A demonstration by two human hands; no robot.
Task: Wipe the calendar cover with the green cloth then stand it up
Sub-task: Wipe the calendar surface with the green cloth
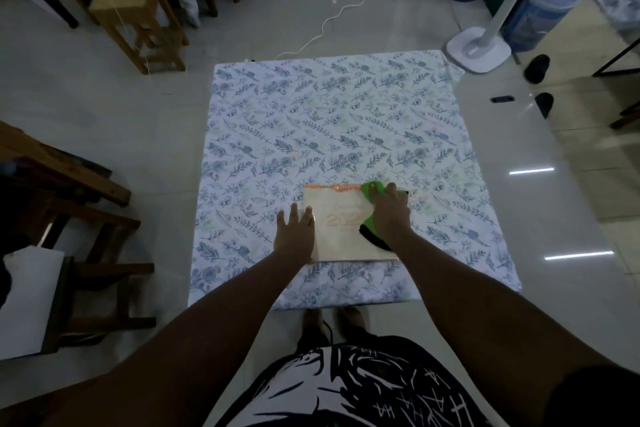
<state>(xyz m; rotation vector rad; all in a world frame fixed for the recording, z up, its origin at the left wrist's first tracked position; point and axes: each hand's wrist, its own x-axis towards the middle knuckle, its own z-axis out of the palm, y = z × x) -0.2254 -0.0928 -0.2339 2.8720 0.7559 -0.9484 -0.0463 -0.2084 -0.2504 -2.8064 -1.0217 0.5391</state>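
A cream calendar (341, 236) with an orange spiral along its far edge lies flat on a leaf-patterned sheet (329, 125). My left hand (294, 232) rests flat, fingers spread, on the calendar's left edge and the sheet beside it. My right hand (389, 215) presses the green cloth (371, 191) against the right part of the cover, near the spiral. Green shows beyond my fingers, and a dark edge of the cloth shows near my wrist. The printed year on the cover is partly hidden by my right hand.
The sheet is spread on a pale tiled floor. Wooden stools (138, 21) stand at the far left, wooden furniture (69, 204) at near left. A white fan base (479, 47) and a white cable (325, 24) lie beyond the sheet. Small dark items (536, 68) sit at right.
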